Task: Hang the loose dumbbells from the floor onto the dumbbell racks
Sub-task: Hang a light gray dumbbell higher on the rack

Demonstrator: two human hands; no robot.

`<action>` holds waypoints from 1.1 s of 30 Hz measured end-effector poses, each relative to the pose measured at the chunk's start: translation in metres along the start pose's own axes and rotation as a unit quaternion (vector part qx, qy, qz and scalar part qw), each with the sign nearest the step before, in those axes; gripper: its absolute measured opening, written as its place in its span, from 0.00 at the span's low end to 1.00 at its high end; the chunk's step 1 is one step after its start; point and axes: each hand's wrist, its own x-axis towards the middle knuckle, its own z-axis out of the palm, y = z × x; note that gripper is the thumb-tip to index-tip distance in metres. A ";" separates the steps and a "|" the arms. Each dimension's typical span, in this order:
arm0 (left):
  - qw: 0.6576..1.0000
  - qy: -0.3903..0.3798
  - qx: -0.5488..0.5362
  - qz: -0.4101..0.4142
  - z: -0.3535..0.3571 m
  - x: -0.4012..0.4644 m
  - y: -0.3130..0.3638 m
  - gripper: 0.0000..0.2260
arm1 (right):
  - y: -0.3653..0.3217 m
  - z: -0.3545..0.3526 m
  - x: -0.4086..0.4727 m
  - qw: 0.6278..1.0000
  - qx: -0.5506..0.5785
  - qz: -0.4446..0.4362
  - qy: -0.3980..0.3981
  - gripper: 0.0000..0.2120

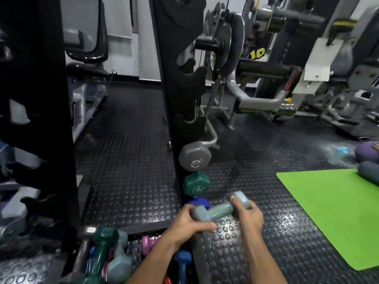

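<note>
Nearest the camera, both hands hold one grey dumbbell (220, 210) just above the floor (127, 160): the left hand (189, 221) curls round its near head, the right hand (249, 214) grips the far head. It sits tilted, just beside the foot of the black rack (174, 78), which carries a grey, a green and a blue dumbbell (stacked low). Loose dumbbells (106, 257) lie at lower left. A green mat (332, 212) lies right.
</note>
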 end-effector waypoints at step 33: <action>0.972 0.083 -0.209 0.075 -0.031 -0.034 0.247 0.38 | -0.336 0.127 -0.003 0.960 -0.115 -0.086 -0.239 0.13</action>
